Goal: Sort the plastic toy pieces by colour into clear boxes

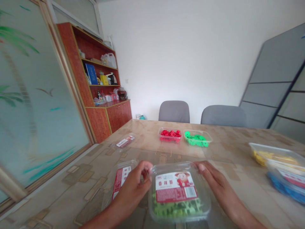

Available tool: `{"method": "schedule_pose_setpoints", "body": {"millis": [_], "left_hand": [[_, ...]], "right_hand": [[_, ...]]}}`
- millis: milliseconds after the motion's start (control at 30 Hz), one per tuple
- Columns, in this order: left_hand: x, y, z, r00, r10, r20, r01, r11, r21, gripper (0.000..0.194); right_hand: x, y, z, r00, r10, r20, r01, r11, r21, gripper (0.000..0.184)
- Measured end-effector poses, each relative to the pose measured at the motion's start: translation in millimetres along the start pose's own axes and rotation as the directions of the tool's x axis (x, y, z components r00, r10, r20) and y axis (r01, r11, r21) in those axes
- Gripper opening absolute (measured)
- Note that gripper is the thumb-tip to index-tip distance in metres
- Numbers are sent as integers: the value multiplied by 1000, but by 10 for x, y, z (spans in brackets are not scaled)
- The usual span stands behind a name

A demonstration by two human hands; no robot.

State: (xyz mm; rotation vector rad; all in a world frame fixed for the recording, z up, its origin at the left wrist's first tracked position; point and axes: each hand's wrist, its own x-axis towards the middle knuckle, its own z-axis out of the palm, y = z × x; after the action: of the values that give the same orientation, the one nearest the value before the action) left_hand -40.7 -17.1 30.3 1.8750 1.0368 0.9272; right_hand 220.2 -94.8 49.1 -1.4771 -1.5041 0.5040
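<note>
In front of me on the table is a clear plastic container [154, 211] holding light green pieces [173, 208]. A clear lid with a white and red label [176, 187] covers its top. My left hand [139, 183] pinches the far left corner, fingers curled and thumb bent in. At the far right corner, my right hand [211, 175] grips the rim with its thumb on top. Whether the lid is fully seated, I cannot tell. A loose labelled lid [121, 178] lies just left of the container, partly hidden behind my left hand.
Farther back stand an open tub of red pieces [170, 135] and one of bright green pieces [197, 140]. Another lid [125, 141] lies at the far left. To the right are containers of yellow pieces [274, 157] and blue pieces [286, 189]. Two grey chairs [173, 111] stand behind the table.
</note>
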Motion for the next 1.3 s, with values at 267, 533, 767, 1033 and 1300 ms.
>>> {"method": "schedule_pose_setpoints", "body": {"millis": [267, 533, 767, 1033, 1300], "left_hand": [[143, 177, -241, 956, -275, -103, 181, 828, -531, 34], [133, 150, -191, 960, -280, -22, 205, 750, -629, 37], [143, 100, -147, 971, -241, -5, 189, 775, -603, 36], [146, 24, -143, 978, -208, 14, 178, 803, -569, 33], [146, 38, -142, 977, -214, 19, 184, 787, -588, 32]], "right_hand": [[-80, 2, 77, 988, -106, 113, 118, 988, -102, 35], [-249, -139, 278, 851, -288, 439, 419, 877, -236, 16], [-172, -6, 282, 911, -242, 333, 359, 863, -355, 16], [-208, -200, 258, 826, -320, 464, 464, 853, -239, 16], [-191, -234, 191, 805, -345, 482, 488, 848, -207, 18]]}}
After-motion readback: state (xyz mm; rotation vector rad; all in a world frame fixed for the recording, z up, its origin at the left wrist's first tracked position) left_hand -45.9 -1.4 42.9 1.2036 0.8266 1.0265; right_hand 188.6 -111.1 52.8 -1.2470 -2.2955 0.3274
